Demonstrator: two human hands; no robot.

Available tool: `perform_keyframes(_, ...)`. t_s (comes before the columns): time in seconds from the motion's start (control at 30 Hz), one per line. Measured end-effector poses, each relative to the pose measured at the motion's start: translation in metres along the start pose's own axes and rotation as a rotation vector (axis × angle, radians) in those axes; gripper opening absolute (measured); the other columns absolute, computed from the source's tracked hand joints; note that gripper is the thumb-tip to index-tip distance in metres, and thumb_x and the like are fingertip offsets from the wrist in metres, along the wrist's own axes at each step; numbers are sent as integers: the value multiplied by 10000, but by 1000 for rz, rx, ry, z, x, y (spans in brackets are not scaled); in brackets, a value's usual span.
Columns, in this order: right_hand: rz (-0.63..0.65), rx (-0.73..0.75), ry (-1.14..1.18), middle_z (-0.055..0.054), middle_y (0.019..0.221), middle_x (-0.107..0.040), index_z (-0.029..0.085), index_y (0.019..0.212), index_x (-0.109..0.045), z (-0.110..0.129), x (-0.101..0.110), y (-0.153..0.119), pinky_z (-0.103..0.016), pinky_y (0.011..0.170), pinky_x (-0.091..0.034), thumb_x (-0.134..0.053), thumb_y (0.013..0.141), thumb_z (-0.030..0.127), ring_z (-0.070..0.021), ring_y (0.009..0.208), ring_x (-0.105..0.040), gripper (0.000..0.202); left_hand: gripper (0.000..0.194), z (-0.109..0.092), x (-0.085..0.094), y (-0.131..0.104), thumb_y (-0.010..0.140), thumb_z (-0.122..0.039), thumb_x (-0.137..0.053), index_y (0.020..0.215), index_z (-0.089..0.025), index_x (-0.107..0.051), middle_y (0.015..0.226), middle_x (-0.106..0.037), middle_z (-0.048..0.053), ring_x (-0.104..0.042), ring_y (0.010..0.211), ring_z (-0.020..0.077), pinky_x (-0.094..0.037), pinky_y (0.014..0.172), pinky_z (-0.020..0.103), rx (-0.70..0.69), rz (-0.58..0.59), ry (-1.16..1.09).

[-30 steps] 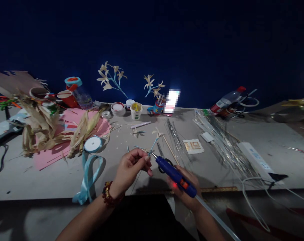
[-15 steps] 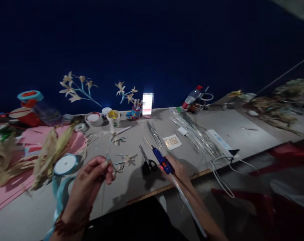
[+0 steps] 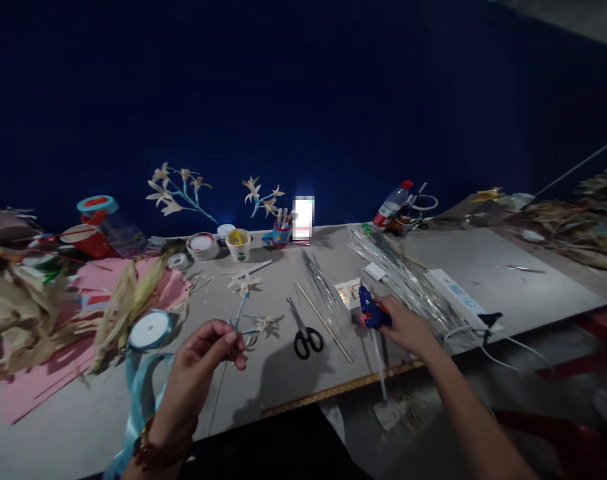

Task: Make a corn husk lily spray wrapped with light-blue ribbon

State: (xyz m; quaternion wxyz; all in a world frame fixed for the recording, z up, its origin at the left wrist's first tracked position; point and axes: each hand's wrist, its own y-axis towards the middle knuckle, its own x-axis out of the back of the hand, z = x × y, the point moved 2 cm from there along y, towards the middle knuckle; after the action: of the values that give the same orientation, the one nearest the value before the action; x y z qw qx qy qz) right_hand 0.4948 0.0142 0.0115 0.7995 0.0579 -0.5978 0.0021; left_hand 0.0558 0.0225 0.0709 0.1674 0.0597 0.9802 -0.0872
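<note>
Between the thumb and fingers of my left hand [image 3: 206, 353] is the thin blue-wrapped stem of a pale artificial flower [image 3: 244, 285], standing upright. Other small flowers [image 3: 264, 325] lie on the table just behind those fingers. My right hand [image 3: 403, 323] is closed round a blue glue gun [image 3: 370, 309], with a long glue stick [image 3: 379, 363] hanging from its rear toward the table's front edge. Black-handled scissors [image 3: 304, 333] and a thin wooden stick [image 3: 326, 323] lie between my hands.
Blue ribbon [image 3: 151, 329] and dried husks [image 3: 116, 310] on pink paper lie at left. Tubs [image 3: 238, 247], a pen cup [image 3: 282, 235] and a lit phone [image 3: 303, 220] stand at the back. Wire bundles [image 3: 398, 267] and a power strip [image 3: 456, 293] lie at right.
My right hand has moved right with the glue gun, away from the scissors, and its nozzle no longer points toward them. My left hand still holds the flower stem. The view has shifted slightly.
</note>
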Motion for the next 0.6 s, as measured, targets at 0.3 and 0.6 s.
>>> perform_keyframes(0.3, 39, -6, -37, -142, 1200, -572, 181, 1210, -522, -14, -5, -3, -405, 899, -487, -538, 769, 234, -295, 1084, -606, 445, 132, 4, 7, -6, 846, -273, -668, 802, -159, -619, 733, -666, 7, -621, 576, 116, -507, 605, 259, -40, 2, 57)
perform_keyframes(0.6, 62, 30, 2, -128, 1137, -638, 185, 1153, -597, -30, -5, -10, -413, 912, -509, -582, 652, 221, -304, 1044, -642, 503, 110, 7, 9, -4, 853, -246, -660, 812, -168, -594, 724, -673, -4, -625, 563, 114, -502, 600, 259, -54, 9, -42)
